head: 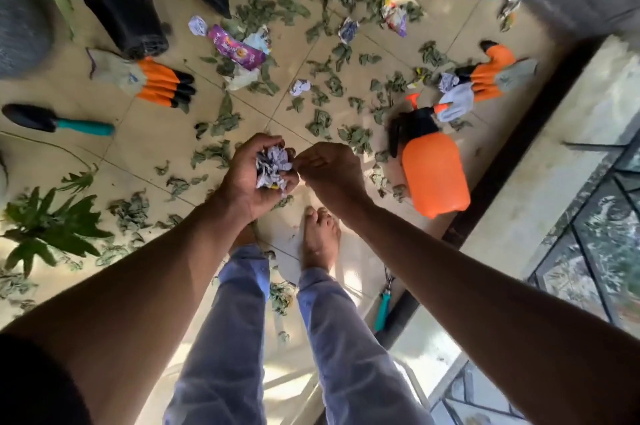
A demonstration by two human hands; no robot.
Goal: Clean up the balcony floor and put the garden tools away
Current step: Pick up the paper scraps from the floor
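- Cupped palm-up, the left hand (258,178) holds a crumpled wad of white and purple printed paper scraps (273,166), fingers curled round it so it works as a carrying bowl, probably to save trips while litter is gathered.
- Just beside it, the right hand (330,171) has its fingertips at the wad's edge; whether they pinch a scrap or only tuck it in I cannot tell, as the hand's back hides them.
- Only the head view is given: the wad sits inside the left hand's grip, above the beige tiled balcony floor (156,133).
- Beyond the hands, further from the person, dry green leaves (320,123) and more crumpled scraps (300,86) lie scattered, with a purple printed snack wrapper (235,46) further off.
- To the right of the hands, an orange plastic spray bottle with a black trigger head (433,171) lies on its side; to the left, a black trowel with a teal handle (55,121) and an orange-fingered grey garden glove (145,78) wait, not yet put away.
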